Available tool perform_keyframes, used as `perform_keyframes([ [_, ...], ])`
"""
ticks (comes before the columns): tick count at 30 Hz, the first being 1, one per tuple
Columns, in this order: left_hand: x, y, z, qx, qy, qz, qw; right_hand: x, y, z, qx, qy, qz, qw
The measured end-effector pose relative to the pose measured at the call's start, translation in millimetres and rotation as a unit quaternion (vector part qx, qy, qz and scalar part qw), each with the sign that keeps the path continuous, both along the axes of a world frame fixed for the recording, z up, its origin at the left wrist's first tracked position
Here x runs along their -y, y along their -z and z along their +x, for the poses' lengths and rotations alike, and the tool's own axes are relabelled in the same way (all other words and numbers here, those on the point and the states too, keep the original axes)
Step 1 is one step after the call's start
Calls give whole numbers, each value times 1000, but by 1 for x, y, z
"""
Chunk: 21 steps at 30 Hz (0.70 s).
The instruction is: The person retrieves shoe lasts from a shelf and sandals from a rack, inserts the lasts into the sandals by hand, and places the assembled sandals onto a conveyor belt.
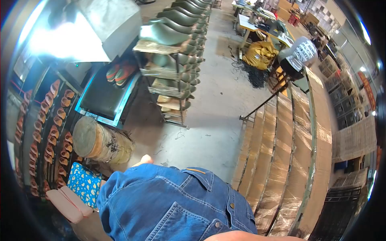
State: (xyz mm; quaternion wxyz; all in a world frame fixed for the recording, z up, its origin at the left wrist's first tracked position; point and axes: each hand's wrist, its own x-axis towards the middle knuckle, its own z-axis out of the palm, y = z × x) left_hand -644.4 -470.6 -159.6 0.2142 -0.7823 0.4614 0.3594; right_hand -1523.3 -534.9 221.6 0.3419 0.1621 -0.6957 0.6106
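My left hand (144, 160) shows only as a small patch of skin past the edge of a blue denim garment (177, 201). Its fingers are mostly hidden, and I cannot make out whether it holds anything. Nearest to it stands a round drum-like stool (104, 140) wrapped in plastic and dark threads. Along the bottom edge runs a strip of bare skin (249, 236), with no fingers showing; my right hand is not in view. A pair of dark shoes with orange-red parts (121, 73) rests on a black conveyor belt (102, 94) beyond the stool.
Left are racks of reddish-brown shoe parts (52, 136), a blue patterned cushion (84, 182) and a pink pad (69, 204). A rack of dark moulded pieces (173, 32) stands ahead. Cardboard-lined shelving (277, 160) flanks the right; a person (299, 56) sits near a yellow sack (260, 55).
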Motion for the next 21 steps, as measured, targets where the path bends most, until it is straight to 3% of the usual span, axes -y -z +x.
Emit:
perform_keyframes([
  [2,-72,-9,4,91,12,-61,994,0,-9,11,-81,24,45,995],
  [4,-124,-9,14,76,-182,-155,968,12,-14,31,-163,-7,94,982],
  [5,-145,-13,29,-26,-316,-133,939,29,-8,46,-192,-81,113,972],
  [7,-195,-22,38,-94,-423,-146,889,70,-35,166,-180,-251,213,927],
  [8,-222,-25,41,-109,-446,-159,874,82,-73,276,-167,-374,179,894],
  [10,-265,-25,49,-119,-475,-192,851,116,-62,382,-135,-538,152,818],
  [14,-368,-12,67,-101,-533,-293,787,122,-55,597,-45,-789,135,597],
  [15,-391,-13,73,-102,-564,-323,753,126,-47,642,-41,-832,116,541],
  [17,-439,-45,78,-119,-678,-359,630,128,-41,724,-31,-874,111,472],
  [19,-481,-55,87,-131,-751,-358,539,135,-38,799,3,-890,124,439],
  [21,-525,-50,96,-138,-793,-375,461,158,-27,868,-50,-865,157,474],
])
